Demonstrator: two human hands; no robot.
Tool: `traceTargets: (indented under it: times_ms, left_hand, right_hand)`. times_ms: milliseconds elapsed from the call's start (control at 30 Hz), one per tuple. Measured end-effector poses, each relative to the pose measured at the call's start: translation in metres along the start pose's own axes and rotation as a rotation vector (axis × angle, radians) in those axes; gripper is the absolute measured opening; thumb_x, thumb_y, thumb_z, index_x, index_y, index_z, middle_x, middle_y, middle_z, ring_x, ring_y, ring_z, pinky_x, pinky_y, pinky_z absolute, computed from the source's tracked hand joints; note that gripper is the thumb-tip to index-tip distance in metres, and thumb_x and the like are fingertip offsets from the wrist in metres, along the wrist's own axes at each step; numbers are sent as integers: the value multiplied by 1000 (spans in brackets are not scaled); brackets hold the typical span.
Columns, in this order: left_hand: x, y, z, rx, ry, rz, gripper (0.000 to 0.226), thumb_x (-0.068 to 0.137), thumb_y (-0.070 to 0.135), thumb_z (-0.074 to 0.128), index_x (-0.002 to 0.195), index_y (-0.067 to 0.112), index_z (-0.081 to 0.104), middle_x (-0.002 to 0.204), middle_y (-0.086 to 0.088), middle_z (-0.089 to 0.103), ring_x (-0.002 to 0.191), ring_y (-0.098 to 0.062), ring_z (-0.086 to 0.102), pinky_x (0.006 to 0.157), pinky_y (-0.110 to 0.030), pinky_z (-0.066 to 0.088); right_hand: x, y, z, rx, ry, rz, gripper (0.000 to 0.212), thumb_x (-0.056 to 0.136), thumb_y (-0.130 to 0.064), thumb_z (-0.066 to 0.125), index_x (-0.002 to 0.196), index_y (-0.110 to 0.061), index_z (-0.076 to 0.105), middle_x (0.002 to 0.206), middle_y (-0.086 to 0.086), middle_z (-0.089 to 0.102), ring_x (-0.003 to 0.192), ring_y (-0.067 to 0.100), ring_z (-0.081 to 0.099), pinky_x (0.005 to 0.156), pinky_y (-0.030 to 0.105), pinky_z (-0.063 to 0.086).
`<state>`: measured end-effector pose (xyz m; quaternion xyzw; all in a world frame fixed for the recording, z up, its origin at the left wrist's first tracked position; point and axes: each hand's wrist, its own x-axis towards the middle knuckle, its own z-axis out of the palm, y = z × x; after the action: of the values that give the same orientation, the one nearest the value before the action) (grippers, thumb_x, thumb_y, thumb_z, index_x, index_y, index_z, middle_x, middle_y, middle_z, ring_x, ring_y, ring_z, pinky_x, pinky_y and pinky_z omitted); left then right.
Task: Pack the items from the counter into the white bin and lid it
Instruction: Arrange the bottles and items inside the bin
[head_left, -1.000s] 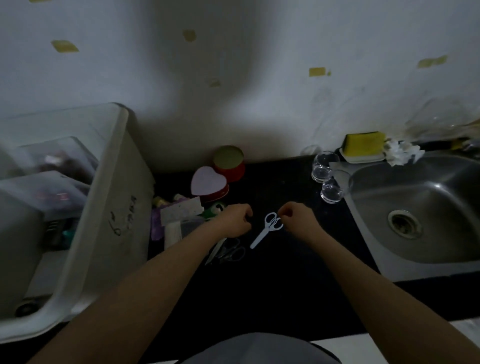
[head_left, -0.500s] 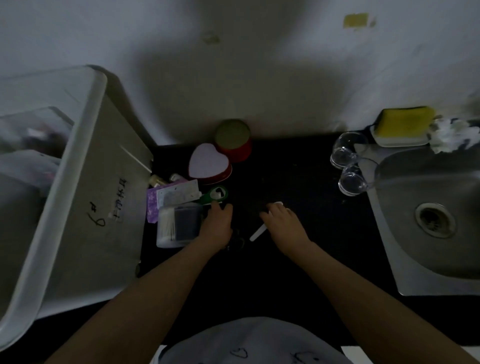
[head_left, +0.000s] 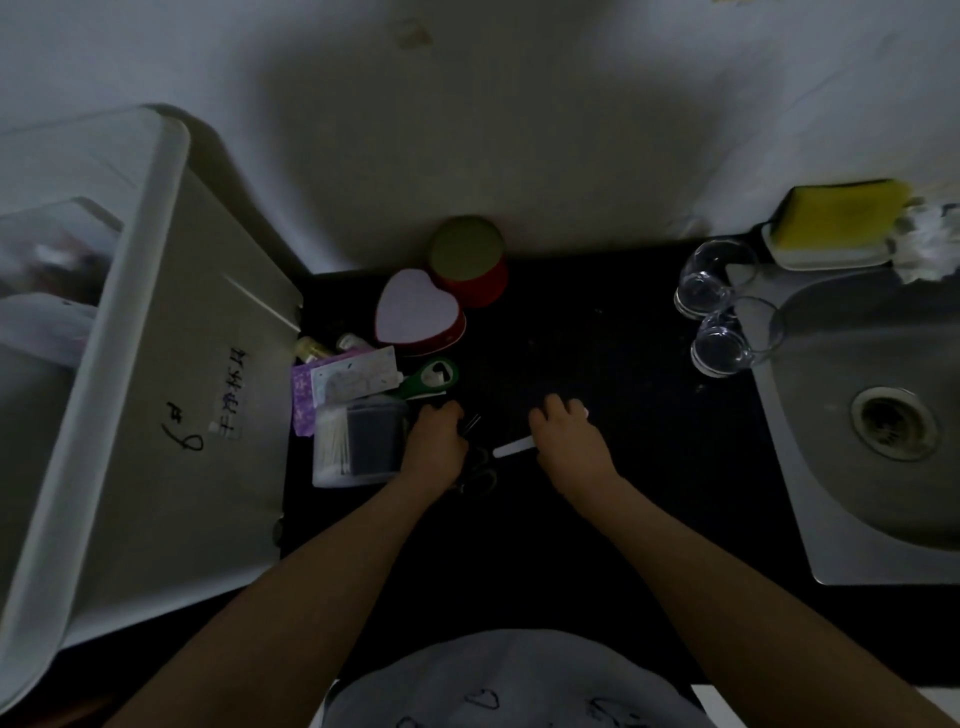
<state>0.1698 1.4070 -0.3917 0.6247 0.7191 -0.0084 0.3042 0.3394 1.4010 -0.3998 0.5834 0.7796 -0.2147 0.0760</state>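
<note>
**Both hands down on the dark worktop beside the bin**

Dim light falls on a black worktop (head_left: 597, 364) that meets a pale wall. At its left edge stands the white bin (head_left: 171, 395), tilted in my view, with handwriting on its side wall. Just right of the bin lies a cluster: a clear box (head_left: 353, 447) of swabs, a purple card (head_left: 304, 395), a green opener (head_left: 428, 376), a heart tin (head_left: 418, 312) and a red can (head_left: 470, 260) against the wall.

My left hand (head_left: 436, 447) rests knuckles up near the middle of the worktop, touching the clear box, its fingers curled over dark scissors (head_left: 475, 467); I cannot tell whether it grips them. My right hand (head_left: 563, 439) sits just beside it, fingers curled round white scissors (head_left: 514, 447), whose blade pokes out to the left.

At the right edge is a steel sink (head_left: 857, 415), with two glasses (head_left: 727, 317) at its near corner and a yellow sponge (head_left: 836, 218) behind.
</note>
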Motion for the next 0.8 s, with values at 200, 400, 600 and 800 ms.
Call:
traceTargets:
  times_ms: [200, 400, 600, 800]
  left_hand:
    - [-2, 4, 2, -36, -137, 18, 41, 82, 15, 63, 119, 9, 46, 117, -16, 42, 99, -30, 50, 80, -27, 44]
    - [-3, 7, 2, -44, -157, 85, 27, 81, 4, 59, 100, 13, 43, 101, -16, 51, 85, -22, 48, 66, -26, 38]
    - [-8, 12, 0, -155, -72, 128, 31, 80, -1, 56, 106, 10, 45, 98, -16, 49, 87, -29, 54, 62, -26, 36]
    - [-13, 26, -15, -330, 71, 152, 29, 78, -1, 58, 103, 11, 47, 94, -15, 54, 71, -16, 51, 47, -15, 35]
  right_hand:
    - [-1, 7, 2, 84, 39, 70, 28, 88, -12, 52, 116, -9, 49, 118, 11, 47, 109, 28, 45, 71, 29, 41]
    - [-6, 10, -2, 248, 42, 138, 24, 86, -17, 57, 108, -8, 51, 112, 10, 48, 97, 25, 50, 66, 27, 38]
    - [-8, 15, -11, 696, 138, 267, 14, 85, -14, 59, 91, -12, 46, 94, 3, 48, 73, 13, 50, 53, 19, 37]
    - [-13, 11, -23, 1088, 169, 382, 17, 84, -14, 62, 96, -17, 49, 82, -10, 51, 69, 2, 53, 49, 12, 37]
